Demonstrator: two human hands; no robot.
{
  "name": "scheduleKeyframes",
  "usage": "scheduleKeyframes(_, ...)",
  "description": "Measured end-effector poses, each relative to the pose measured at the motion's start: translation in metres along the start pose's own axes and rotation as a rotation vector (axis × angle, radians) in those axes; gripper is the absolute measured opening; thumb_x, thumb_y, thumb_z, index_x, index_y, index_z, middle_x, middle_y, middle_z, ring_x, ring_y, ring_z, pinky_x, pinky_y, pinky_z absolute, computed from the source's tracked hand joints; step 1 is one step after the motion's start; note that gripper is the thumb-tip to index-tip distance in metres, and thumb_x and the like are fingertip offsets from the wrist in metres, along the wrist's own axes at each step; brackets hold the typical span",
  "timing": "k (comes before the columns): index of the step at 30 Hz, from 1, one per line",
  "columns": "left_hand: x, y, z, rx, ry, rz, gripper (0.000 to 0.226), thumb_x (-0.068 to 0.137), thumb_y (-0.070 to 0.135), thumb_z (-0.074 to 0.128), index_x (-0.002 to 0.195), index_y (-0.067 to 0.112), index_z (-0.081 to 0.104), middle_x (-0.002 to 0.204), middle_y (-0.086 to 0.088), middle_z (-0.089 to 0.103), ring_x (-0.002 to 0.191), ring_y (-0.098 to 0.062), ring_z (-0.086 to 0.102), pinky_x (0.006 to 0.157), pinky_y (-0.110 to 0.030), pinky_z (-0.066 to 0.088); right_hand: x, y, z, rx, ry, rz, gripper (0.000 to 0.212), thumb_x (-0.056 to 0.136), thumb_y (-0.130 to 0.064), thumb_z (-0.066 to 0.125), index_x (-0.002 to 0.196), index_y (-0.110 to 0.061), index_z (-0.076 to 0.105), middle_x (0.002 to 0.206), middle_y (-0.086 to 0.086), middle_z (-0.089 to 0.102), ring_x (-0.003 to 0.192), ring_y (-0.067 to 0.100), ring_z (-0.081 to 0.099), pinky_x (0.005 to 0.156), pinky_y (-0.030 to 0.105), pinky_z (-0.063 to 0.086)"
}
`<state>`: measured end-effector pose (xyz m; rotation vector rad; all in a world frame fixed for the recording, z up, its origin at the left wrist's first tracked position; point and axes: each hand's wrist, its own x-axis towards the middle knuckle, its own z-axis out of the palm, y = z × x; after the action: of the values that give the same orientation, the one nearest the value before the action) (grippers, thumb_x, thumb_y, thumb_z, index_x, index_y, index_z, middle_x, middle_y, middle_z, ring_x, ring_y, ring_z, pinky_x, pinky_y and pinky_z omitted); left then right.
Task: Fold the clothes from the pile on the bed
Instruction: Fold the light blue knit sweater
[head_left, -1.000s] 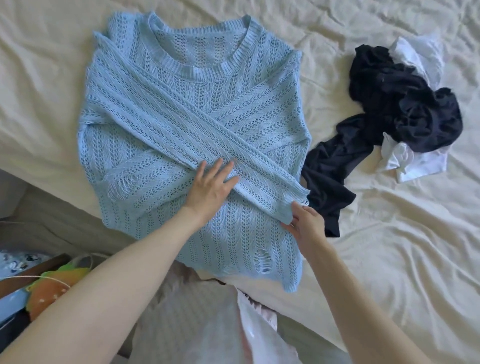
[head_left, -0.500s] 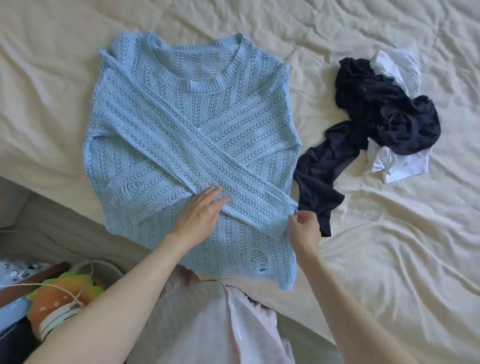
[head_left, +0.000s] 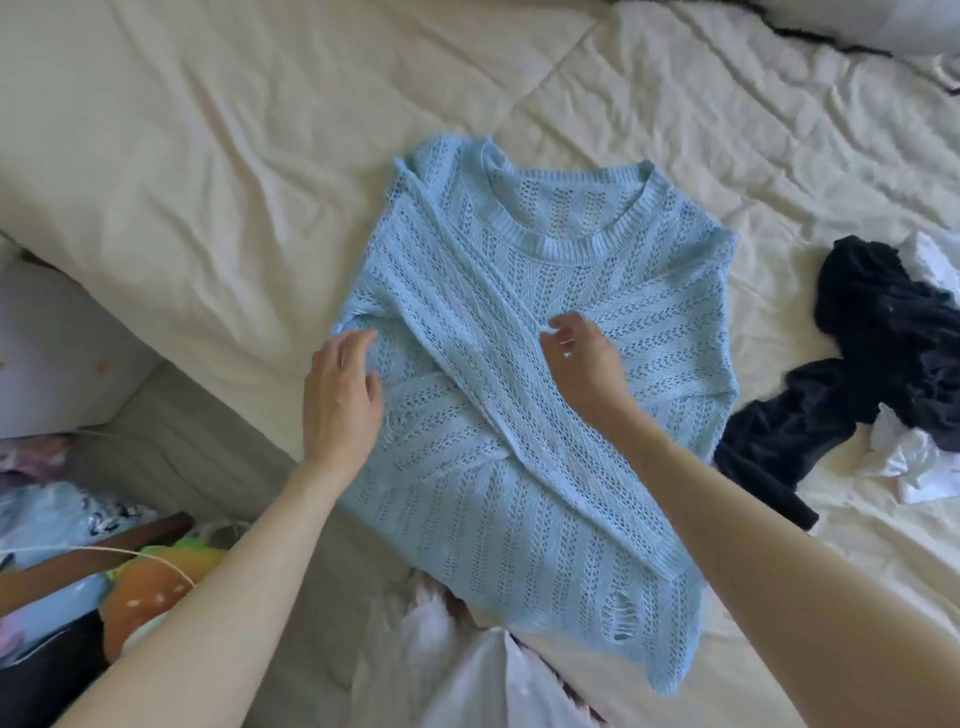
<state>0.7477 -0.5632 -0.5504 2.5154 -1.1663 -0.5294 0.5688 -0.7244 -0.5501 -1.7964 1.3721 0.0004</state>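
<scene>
Both hands, left (head_left: 340, 400) and right (head_left: 584, 358), rest on sweater (head_left: 545, 415).

No legible text, label, brand, number or sign appeared anywhere in the view.
</scene>
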Motion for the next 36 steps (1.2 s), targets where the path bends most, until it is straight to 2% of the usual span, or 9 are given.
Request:
scheduleKeyframes(5, 0.047, -0.035, -0.003, -0.057, -0.007, -0.027, 0.052, 0.089, 0.007, 0.059, 0.137, 0.006, 0.039, 0.129, -0.016, 0.046, 0.115, -0.030, 0.046, 0.092, -0.038, 0.043, 0.079, -0.076, 0.031, -0.060, -0.084, -0.089, 0.037, 0.098, -0.032, 0.047, 0.128, -0.010, 0.052, 0.121, 0.009, 0.060, 0.108, 0.022, 0.057, 0.089, 0.031, 0.044)
scheduleKeyframes(10, 0.079, -0.063, 0.001, -0.234, -0.034, -0.031, 0.026, 0.093, 0.012, 0.053, 0.119, 0.013, 0.058, 0.106, 0.000, 0.059, 0.083, -0.011, 0.053, 0.070, -0.016, 0.034, 0.151, -0.138, 0.061, 0.010, -0.074, -0.040, 0.043, 0.097, -0.038, 0.046, 0.127, -0.009, 0.053, 0.108, 0.004, 0.060, 0.098, 0.017, 0.054, 0.092, 0.032, 0.043)
scheduleKeyframes(14, 0.074, -0.082, -0.003, -0.503, -0.120, -0.164, 0.017, 0.093, 0.010, 0.055, 0.107, 0.017, 0.062, 0.069, 0.008, 0.058, 0.048, -0.010, 0.044, 0.049, -0.015, 0.035, 0.179, -0.167, 0.082, -0.066, -0.166, 0.063, 0.028, 0.091, -0.040, 0.057, 0.084, -0.012, 0.060, 0.069, 0.001, 0.050, 0.065, 0.015, 0.047, 0.066, 0.029, 0.044)
scheduleKeyframes(19, 0.072, -0.093, -0.005, -0.779, -0.191, -0.338, 0.015, 0.090, 0.005, 0.057, 0.096, 0.019, 0.059, 0.083, -0.010, 0.066, 0.069, -0.025, 0.060, 0.058, -0.013, 0.041, 0.191, -0.188, 0.097, 0.095, -0.150, 0.184, 0.033, 0.082, -0.029, 0.073, 0.061, -0.018, 0.049, 0.058, -0.003, 0.047, 0.050, 0.010, 0.043, 0.047, 0.019, 0.036)
scheduleKeyframes(22, 0.078, -0.093, -0.004, -0.986, -0.164, -0.469, 0.021, 0.086, 0.001, 0.060, 0.088, 0.022, 0.061, 0.076, 0.000, 0.064, 0.065, -0.005, 0.057, 0.060, -0.012, 0.042, 0.197, -0.197, 0.102, 0.203, -0.095, 0.214, 0.036, 0.080, -0.027, 0.075, 0.058, -0.017, 0.048, 0.063, -0.001, 0.054, 0.064, 0.016, 0.055, 0.064, 0.026, 0.047)
scheduleKeyframes(26, 0.084, -0.095, -0.002, -1.017, -0.163, -0.468, 0.028, 0.089, 0.001, 0.058, 0.091, 0.029, 0.059, 0.084, 0.008, 0.066, 0.068, 0.008, 0.060, 0.066, -0.008, 0.045, 0.202, -0.202, 0.111, 0.137, -0.098, 0.172, 0.034, 0.081, -0.031, 0.073, 0.060, -0.017, 0.050, 0.058, -0.004, 0.051, 0.054, 0.011, 0.048, 0.055, 0.021, 0.041)
scheduleKeyframes(29, 0.083, -0.096, -0.003, -0.985, -0.160, -0.429, 0.023, 0.091, 0.006, 0.058, 0.097, 0.029, 0.059, 0.090, 0.010, 0.066, 0.076, 0.008, 0.061, 0.071, -0.008, 0.046, 0.195, -0.195, 0.112, 0.025, -0.050, 0.063, 0.021, 0.088, -0.035, 0.064, 0.086, -0.015, 0.060, 0.073, -0.005, 0.055, 0.072, 0.014, 0.053, 0.069, 0.024, 0.041)
scheduleKeyframes(33, 0.067, -0.093, 0.002, -0.916, -0.144, -0.405, 0.018, 0.088, 0.029, 0.063, 0.104, 0.025, 0.054, 0.080, 0.006, 0.059, 0.064, 0.002, 0.053, 0.063, -0.011, 0.043, 0.145, -0.159, 0.104, -0.267, 0.127, -0.252, 0.034, 0.096, -0.029, 0.049, 0.123, -0.008, 0.054, 0.119, 0.008, 0.058, 0.113, 0.024, 0.052, 0.095, 0.036, 0.040)
scheduleKeyframes(36, 0.050, -0.092, 0.011, -0.720, -0.233, -0.372, 0.015, 0.088, 0.034, 0.063, 0.082, 0.027, 0.051, 0.064, 0.005, 0.043, 0.051, 0.000, 0.039, 0.053, -0.010, 0.036, 0.091, -0.122, 0.104, -0.460, 0.134, -0.458, 0.036, 0.096, -0.020, 0.047, 0.128, -0.005, 0.053, 0.136, 0.015, 0.051, 0.129, 0.031, 0.044, 0.106, 0.048, 0.034)
